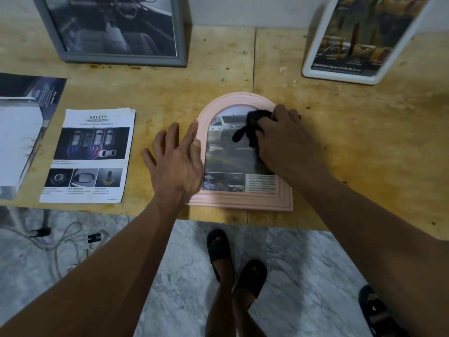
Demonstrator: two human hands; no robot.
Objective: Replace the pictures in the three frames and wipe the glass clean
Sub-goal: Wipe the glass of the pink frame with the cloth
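I see the pink arched frame [243, 198] lying flat on the plywood table [340, 142], moulded ridged border, smooth glass over a car brochure pic. My right hand [289, 142] sits on the glass w/ fingers curled round a crumpled black cloth [252, 127], soft and bunched, one floppy end trailing toward the pic's centre. My left hand [177, 161] lies flat, fingers straight and spread, thumb side pressing the frame's left rim, rest on bare wood. Frame's bottom edge is near the table's front edge. Left of the left fingers: a loose "SAFETY" leaflet [90, 156], glossy, flat, apart from the frame. Beyond the fingertips, a grey rectangular frame [182, 57] and a white rounded-corner frame [315, 69] lean upright at the back, w/ open tabletop between them and the pink one.
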